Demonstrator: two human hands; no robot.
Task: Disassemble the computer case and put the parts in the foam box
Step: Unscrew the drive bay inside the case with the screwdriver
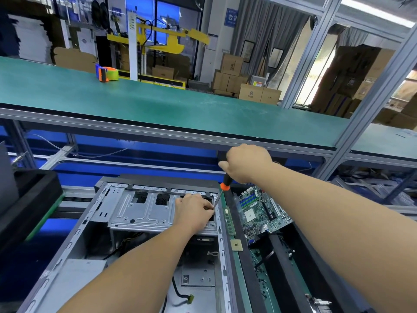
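The open computer case (94,224) lies on its side in front of me, with a silver drive cage (140,213) across its far end. My right hand (247,163) grips the handle of a screwdriver (222,190) with an orange collar, its shaft slanting down to the cage's right end. My left hand (194,211) rests on that end of the cage, fingers pinched around the screwdriver's tip. In the black foam box (282,267) to the right lie a green motherboard (262,212), a memory stick (229,221) and a CPU chip (236,245).
A second black foam block (29,199) stands at the left. A green shelf (158,102) runs overhead just beyond my right hand, with a tape dispenser (106,73) on it. Loose cables (180,292) lie inside the case. Cardboard boxes are stacked in the background.
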